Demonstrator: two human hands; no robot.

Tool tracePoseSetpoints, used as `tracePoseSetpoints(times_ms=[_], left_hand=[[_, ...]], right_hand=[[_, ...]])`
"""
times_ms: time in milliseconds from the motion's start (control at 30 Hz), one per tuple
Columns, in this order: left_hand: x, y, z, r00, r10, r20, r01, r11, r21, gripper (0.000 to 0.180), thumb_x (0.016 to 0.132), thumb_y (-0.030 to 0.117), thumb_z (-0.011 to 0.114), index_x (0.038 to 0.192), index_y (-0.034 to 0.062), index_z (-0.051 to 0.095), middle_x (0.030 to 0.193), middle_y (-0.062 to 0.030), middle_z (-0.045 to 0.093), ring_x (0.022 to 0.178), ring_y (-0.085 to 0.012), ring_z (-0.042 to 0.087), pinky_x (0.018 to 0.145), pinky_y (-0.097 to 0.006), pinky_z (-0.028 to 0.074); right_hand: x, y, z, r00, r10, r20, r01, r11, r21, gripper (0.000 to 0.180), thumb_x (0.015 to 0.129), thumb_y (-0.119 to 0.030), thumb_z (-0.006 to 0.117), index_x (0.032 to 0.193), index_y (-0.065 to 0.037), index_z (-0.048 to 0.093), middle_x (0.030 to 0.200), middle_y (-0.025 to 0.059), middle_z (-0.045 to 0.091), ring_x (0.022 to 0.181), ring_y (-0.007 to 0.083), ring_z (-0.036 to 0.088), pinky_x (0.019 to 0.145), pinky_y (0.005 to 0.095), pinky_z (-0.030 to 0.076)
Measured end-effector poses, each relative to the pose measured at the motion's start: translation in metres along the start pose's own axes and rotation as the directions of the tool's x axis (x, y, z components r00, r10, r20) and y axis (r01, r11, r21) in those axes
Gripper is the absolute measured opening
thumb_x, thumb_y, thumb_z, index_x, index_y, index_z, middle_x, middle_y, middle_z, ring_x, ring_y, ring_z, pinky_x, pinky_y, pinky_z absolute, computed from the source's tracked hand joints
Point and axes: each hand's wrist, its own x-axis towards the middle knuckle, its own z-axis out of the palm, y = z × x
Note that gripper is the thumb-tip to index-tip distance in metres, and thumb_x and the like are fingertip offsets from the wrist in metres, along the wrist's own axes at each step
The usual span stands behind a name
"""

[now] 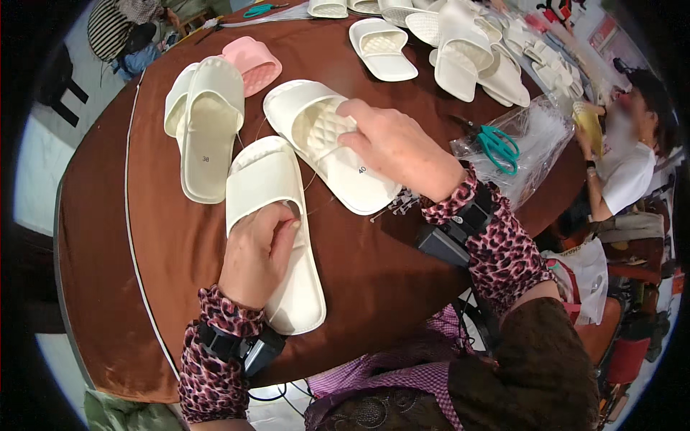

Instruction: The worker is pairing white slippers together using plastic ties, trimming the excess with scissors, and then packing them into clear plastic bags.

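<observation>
My left hand lies on a cream slide slipper near the table's front, fingers tucked at the strap opening and pinching a thin thread. My right hand rests on a second cream slipper with a quilted footbed, fingers curled over its strap. Both slippers lie flat on the brown round table, angled apart. Small clear plastic tag fasteners lie beside my right wrist.
A stacked cream pair and a pink slipper lie at the left. Several more white slippers fill the far side. Teal scissors sit on a clear plastic bag. Another person sits at the right.
</observation>
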Motion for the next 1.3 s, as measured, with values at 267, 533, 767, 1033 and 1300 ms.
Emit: tracePoseSetpoints(times_ms=[267,533,767,1033,1300], left_hand=[[-0.003,-0.003,0.001,0.993,0.008,-0.116,-0.015,0.998,-0.066,0.009,0.082,0.006,0.061,0.084,-0.0018,0.058,0.088,-0.0199,0.064,0.079,-0.0378,0.06,0.071,-0.042,0.047],[-0.007,-0.011,0.004,0.987,0.001,-0.161,-0.013,0.997,-0.075,0.01,0.08,0.008,0.062,0.082,-0.001,0.058,0.081,-0.021,0.062,0.077,-0.0381,0.06,0.069,-0.044,0.048],[-0.008,-0.015,0.006,0.991,-0.027,-0.128,0.016,0.997,-0.081,0.014,0.081,0.012,0.062,0.08,-0.0015,0.059,0.081,-0.0216,0.062,0.079,-0.0383,0.06,0.07,-0.044,0.048],[-0.01,-0.017,0.005,0.991,-0.027,-0.132,0.024,1.0,-0.02,0.016,0.081,0.011,0.062,0.086,-0.0046,0.061,0.1,-0.0171,0.066,0.078,-0.0304,0.064,0.072,-0.036,0.051],[-0.003,-0.002,0.001,0.994,0.0,-0.111,-0.002,1.0,-0.017,0.015,0.08,0.01,0.062,0.091,-0.0008,0.061,0.082,-0.0179,0.063,0.08,-0.0363,0.06,0.071,-0.042,0.048]], right_hand=[[0.007,0.024,0.008,0.969,-0.021,-0.246,0.004,0.997,-0.071,0.025,0.087,-0.016,0.052,0.108,-0.001,0.051,0.095,0.0231,0.06,0.092,0.0398,0.057,0.08,0.0473,0.046],[0.032,0.014,0.016,0.992,0.084,-0.092,-0.097,0.984,-0.152,0.029,0.085,-0.014,0.052,0.107,0.005,0.05,0.09,0.0263,0.063,0.089,0.0418,0.061,0.078,0.048,0.047],[0.026,-0.013,0.002,0.98,0.197,-0.042,-0.2,0.939,-0.28,0.021,0.079,-0.009,0.051,0.095,0.004,0.05,0.088,0.0276,0.061,0.089,0.0433,0.059,0.078,0.0494,0.046],[-0.032,-0.03,-0.016,0.996,0.073,0.048,-0.065,0.986,-0.151,0.037,0.076,-0.009,0.051,0.111,0.005,0.049,0.084,0.0292,0.061,0.081,0.044,0.06,0.074,0.0488,0.048],[-0.026,0.0,-0.049,1.0,0.02,-0.003,-0.02,0.989,0.146,0.024,0.086,-0.016,0.052,0.092,0.005,0.06,0.067,0.0164,0.063,0.056,0.0205,0.062,0.052,0.0324,0.047]])
